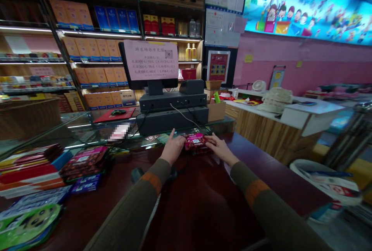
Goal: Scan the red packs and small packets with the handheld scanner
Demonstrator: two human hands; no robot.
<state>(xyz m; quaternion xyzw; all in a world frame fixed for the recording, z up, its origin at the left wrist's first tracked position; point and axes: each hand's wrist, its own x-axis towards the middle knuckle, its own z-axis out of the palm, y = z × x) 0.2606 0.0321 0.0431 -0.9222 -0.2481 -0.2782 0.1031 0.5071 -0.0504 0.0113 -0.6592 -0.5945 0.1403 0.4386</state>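
A dark red and pink snack packet (195, 141) lies at the far edge of the dark wooden counter (203, 200), seemingly on top of others. My left hand (173, 148) closes on its left end, thumb and fingers at the edge, with the index finger pointing up and away. On the right end of the packet rest the bent fingers of my right hand (220, 148). Both hands grip the packet from its sides. Behind it stands the dark register base (171, 121).
Stacked similar packets (84, 160) and red boxes (31, 173) sit on the left, with a green panda packet (29, 224) nearer. A monitor bearing a pink sign (151, 61) rises behind. A white bin (325, 181) stands beyond the counter's right edge.
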